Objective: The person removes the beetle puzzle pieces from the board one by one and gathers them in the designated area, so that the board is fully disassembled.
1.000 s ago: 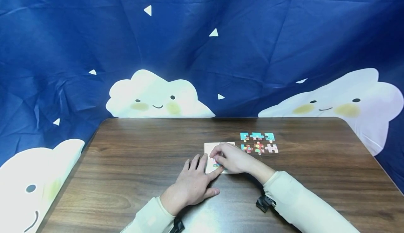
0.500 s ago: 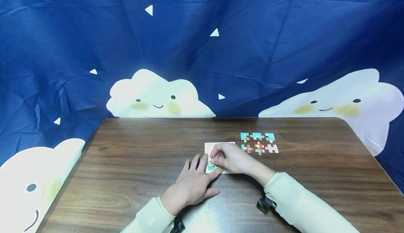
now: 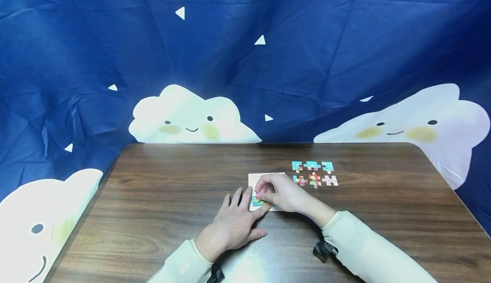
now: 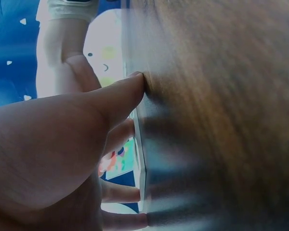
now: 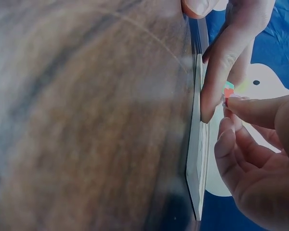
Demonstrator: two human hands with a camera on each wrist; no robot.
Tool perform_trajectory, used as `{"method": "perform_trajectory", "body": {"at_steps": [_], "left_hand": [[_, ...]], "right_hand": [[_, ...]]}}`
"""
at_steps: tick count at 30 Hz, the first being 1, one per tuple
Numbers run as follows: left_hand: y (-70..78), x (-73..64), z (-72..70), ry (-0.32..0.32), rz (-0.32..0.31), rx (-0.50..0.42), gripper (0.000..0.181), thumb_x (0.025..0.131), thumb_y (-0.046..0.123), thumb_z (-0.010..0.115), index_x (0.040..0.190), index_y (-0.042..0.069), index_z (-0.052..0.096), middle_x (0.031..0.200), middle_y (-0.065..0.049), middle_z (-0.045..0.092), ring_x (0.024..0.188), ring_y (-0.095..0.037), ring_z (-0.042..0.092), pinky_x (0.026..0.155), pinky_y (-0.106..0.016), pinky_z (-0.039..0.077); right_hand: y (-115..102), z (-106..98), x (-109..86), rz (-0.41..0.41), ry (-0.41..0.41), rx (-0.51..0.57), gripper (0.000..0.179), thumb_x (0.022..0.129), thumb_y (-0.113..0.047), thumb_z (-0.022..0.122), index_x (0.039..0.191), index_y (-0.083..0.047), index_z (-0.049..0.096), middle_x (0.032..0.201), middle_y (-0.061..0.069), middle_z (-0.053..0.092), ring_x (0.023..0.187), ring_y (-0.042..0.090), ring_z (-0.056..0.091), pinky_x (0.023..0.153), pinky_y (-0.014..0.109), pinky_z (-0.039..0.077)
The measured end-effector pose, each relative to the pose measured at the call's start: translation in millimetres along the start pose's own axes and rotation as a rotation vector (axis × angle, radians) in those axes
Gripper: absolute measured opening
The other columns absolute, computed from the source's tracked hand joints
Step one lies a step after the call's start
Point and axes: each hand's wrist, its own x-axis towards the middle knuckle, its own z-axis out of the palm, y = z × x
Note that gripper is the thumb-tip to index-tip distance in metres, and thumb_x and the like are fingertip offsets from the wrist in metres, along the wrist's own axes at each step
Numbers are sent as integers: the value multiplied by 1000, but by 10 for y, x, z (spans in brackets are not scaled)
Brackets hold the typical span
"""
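Note:
My right hand (image 3: 284, 192) pinches a jigsaw puzzle piece (image 3: 258, 202) between thumb and fingertips, over the lower left corner of a white puzzle board (image 3: 252, 178). Green, blue and pink show on the piece; the fingers cover its upper part. In the right wrist view the same piece (image 5: 229, 90) is held close over the board's edge (image 5: 196, 159). My left hand (image 3: 235, 225) lies with spread fingers, index finger and thumb side along the board's left and near edges. Its thumb (image 4: 127, 94) rests on the wooden table in the left wrist view.
To the right of the board, two rows of loose puzzle pieces (image 3: 315, 180) lie on the brown wooden table (image 3: 172, 176). A blue cloth (image 3: 230, 61) with smiling clouds hangs behind the table.
The puzzle piece has turned and come down toward the board's lower left corner, so more of its coloured face shows. The left hand has stayed in place.

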Motion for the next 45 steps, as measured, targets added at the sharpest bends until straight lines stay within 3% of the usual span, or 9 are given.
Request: {"method": "perform_trajectory", "body": {"at_steps": [7,24,29,37,45], "left_hand": [[3,3,-3,-9,-4,-1,69,100,69,60,164,50,41,164,-19,41,150,-42,46,113,-63,46],[-13,16,-10,-17,-10,-24,68,100,68,61,163,49,43,166,-19,40,151,-43,45,115,-64,46],[-12,11,-10,-13,-9,-28,68,100,67,61,163,49,44,165,-19,40,151,-43,46,115,-64,46],[-8,4,-8,-15,-9,-41,67,100,67,62,163,49,44,166,-20,40,151,-43,45,115,-64,46],[-8,9,-2,-31,-11,-64,68,101,66,61,163,48,42,167,-20,38,153,-44,43,117,-65,44]], "right_hand": [[-5,-36,-24,-7,36,18,12,96,0,71,99,-12,74,84,-4,69,78,9,61,73,24,51],[34,-195,-115,105,96,56,4,100,-15,77,103,-13,75,90,-1,71,80,12,65,74,26,54],[47,-240,-147,100,101,59,5,100,-15,77,104,-12,75,91,-1,72,82,13,65,74,26,54],[102,-301,-237,112,104,73,7,100,-12,76,107,-11,77,88,-1,72,79,13,66,72,26,55],[139,-372,-330,123,105,145,9,100,-8,76,108,-5,75,87,4,71,74,23,69,64,29,58]]}}
